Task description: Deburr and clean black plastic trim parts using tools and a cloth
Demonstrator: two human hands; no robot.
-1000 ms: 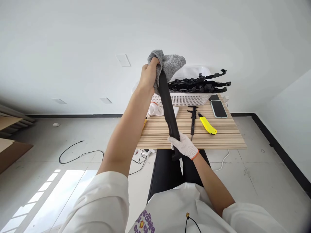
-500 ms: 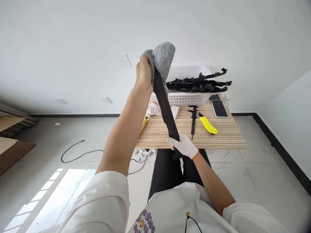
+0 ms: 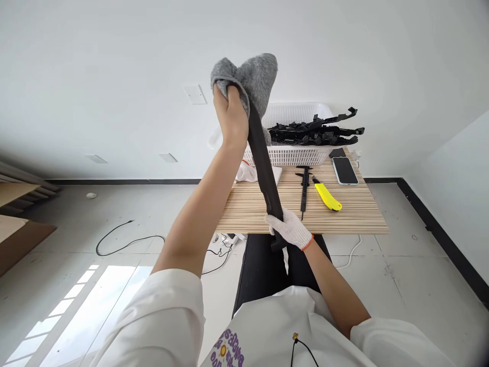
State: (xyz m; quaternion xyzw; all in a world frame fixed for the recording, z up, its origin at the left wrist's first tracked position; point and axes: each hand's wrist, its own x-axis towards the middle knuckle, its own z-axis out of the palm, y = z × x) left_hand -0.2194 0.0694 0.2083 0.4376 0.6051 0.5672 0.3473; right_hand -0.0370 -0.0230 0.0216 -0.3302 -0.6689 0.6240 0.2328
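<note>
A long black plastic strip (image 3: pixel 263 168) stands tilted in front of me, its top leaning left and away. My right hand (image 3: pixel 289 229), in a white knit glove, is closed around the strip's lower end. My bare left hand (image 3: pixel 229 118) is raised high and grips a grey fluffy cloth (image 3: pixel 252 79), which is wrapped over the strip's upper end.
A slatted wooden table (image 3: pixel 351 214) holds a white mesh basket (image 3: pixel 294 153) of black plastic parts, a black caliper (image 3: pixel 304 189), a yellow utility knife (image 3: pixel 326 197), a phone (image 3: pixel 344 170) and a spare white glove (image 3: pixel 244 173). A black cable (image 3: pixel 122 239) lies on the floor at left.
My left hand with the grey cloth has slid up the strip to its top end. The right hand has kept its grip low down.
</note>
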